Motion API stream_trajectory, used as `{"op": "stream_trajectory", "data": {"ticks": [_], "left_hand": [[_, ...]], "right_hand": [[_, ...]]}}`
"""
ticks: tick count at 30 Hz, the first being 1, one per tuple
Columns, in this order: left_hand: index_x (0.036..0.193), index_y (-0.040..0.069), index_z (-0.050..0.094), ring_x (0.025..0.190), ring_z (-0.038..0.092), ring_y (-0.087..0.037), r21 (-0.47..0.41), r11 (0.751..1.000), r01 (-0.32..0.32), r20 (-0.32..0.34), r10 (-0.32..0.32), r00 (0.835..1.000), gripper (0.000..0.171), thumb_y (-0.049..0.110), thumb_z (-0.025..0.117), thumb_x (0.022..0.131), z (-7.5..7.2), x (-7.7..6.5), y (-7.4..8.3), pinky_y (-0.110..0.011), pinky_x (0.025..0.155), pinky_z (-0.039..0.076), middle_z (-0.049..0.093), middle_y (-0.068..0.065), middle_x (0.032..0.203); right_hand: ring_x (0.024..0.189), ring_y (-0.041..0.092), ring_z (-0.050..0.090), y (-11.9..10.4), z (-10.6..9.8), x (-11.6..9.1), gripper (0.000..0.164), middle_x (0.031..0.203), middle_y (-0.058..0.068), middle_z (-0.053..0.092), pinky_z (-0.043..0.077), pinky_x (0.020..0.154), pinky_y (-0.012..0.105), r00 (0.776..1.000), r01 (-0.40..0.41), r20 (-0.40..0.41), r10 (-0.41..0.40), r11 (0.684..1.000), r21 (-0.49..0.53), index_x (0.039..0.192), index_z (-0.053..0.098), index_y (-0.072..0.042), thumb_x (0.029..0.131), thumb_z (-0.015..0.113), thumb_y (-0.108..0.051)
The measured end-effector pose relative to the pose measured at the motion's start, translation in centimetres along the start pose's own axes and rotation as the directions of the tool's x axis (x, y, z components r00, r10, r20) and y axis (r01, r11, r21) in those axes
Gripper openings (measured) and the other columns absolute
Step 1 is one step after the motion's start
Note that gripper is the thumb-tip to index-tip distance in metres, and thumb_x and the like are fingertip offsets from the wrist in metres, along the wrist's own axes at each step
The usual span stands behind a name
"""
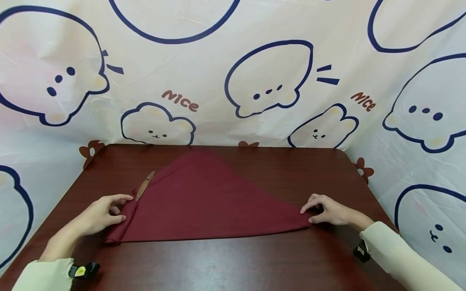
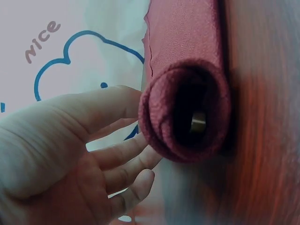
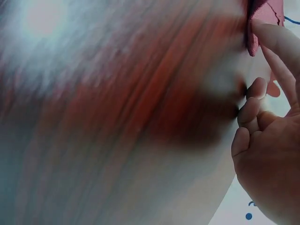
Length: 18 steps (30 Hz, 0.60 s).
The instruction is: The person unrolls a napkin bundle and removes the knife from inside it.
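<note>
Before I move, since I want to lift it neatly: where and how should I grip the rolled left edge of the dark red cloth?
Probably mid-length on the rolled left edge, from the left: that side is rounded, while flat cloth joins its right. Grip lightly; its near end is hollow.

Pale sleeves (image 1: 398, 252) — black wrist-cameras (image 1: 92, 270) (one yellow-marked)
</note>
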<state>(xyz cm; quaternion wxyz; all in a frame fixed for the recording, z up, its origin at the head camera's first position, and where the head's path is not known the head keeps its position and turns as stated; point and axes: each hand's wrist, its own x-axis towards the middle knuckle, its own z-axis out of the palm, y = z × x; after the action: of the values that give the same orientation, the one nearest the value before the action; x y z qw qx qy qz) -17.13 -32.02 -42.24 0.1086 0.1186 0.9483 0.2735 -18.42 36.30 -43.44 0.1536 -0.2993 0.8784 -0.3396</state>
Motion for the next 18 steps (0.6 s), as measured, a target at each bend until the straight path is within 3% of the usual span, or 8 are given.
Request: {"op": "stream_trajectory", "data": {"ticks": [13,18], "left_hand": [[0.133,-0.002,0.058,0.084,0.062,-0.014,-0.006,0.999,-0.032,-0.021,0.032,0.999,0.053,0.008,0.077,0.085,0.7,0.1,0.9,-0.025,0.066,0.046,0.066,-0.022,0.117],[0.132,0.000,0.060,0.094,0.063,-0.026,0.048,0.998,-0.048,-0.091,0.052,0.995,0.052,0.014,0.079,0.085,0.9,0.0,1.6,-0.039,0.074,0.051,0.064,-0.024,0.119]], "right_hand": [[0.090,0.013,0.051,1.0,-0.5,-1.0,0.023,0.100,0.004,0.064,0.040,0.074,0.026,0.999,0.040,-0.013,-0.040,0.999,-0.002,0.110,0.077,-0.016,0.088,0.078,-0.013],[0.091,0.014,0.051,1.3,-0.7,-1.2,0.023,0.101,0.005,0.063,0.040,0.074,0.027,0.999,0.047,-0.016,-0.047,0.999,0.017,0.111,0.077,-0.015,0.089,0.077,-0.014]]}}
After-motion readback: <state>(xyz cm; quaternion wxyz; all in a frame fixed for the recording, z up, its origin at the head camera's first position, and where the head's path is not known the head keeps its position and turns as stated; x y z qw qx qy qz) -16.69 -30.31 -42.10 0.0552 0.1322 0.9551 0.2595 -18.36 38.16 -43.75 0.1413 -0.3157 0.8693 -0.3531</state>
